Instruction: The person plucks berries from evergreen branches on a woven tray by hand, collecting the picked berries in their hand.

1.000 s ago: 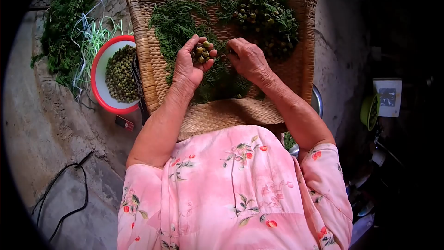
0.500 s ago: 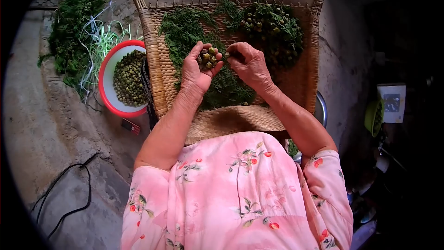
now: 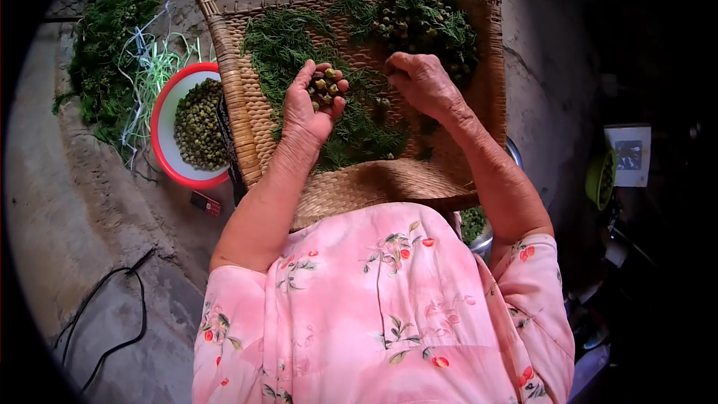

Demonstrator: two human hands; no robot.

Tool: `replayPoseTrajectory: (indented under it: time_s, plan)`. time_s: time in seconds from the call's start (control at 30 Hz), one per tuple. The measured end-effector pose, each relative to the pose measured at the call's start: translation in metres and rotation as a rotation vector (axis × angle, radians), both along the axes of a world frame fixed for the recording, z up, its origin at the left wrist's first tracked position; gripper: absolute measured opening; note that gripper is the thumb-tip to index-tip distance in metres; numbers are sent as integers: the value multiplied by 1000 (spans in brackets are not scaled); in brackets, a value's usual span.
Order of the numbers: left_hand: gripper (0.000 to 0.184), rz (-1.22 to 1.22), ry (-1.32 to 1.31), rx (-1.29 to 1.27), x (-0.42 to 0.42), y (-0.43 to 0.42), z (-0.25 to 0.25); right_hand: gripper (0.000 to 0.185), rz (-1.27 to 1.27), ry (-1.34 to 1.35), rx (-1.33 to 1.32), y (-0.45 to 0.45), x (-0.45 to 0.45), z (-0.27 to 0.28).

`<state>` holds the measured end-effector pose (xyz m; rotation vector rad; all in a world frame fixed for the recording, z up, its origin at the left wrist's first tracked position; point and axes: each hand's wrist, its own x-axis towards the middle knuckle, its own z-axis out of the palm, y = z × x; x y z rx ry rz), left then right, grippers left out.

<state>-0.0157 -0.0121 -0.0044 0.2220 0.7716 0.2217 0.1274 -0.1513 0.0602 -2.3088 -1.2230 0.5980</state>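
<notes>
My left hand (image 3: 305, 116) is cupped palm up around a small heap of greenish-brown seed cones (image 3: 324, 90). To its right, my right hand (image 3: 430, 88) has its fingers curled together in a pinch; whatever they hold, if anything, is hidden. Both hands are over a woven wicker tray (image 3: 238, 93) on my lap. Green feathery conifer sprigs (image 3: 283, 39) spread over its left and middle. Close beyond my right hand, a pile of cone-bearing sprigs (image 3: 422, 22) fills the tray's upper right part.
Left of the tray, a red-rimmed white bowl (image 3: 159, 131) holds many cones (image 3: 200, 131). Cut greenery (image 3: 112, 52) and plastic strings (image 3: 153, 67) lie beyond it. A black cable (image 3: 142, 307) crosses the floor at lower left. A green basket (image 3: 600, 179) stands far right.
My right hand has moved away from my left hand, toward the cone-bearing pile. My left hand still cups the cones. The whole view has shifted slightly.
</notes>
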Motion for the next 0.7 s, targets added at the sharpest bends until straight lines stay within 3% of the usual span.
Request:
replayPoseTrajectory:
  time_s: [0.1,0.17,0.27,0.57,0.7]
  plan:
    - [24,-4,28,4,2,-4,3,8,157,-84,-233,-10,-5,-6]
    - [24,-6,45,11,2,-5,4,13,275,-238,-122,-18,-12,-32]
    - [24,-29,64,40,0,-5,4,16,280,-223,-200,-11,-28,-39]
    - [24,-59,60,54,-1,-11,3,14,107,-255,-56,-10,-34,-45]
    - [24,-41,40,29,0,-11,0,13,-43,-57,225,5,-42,-18]
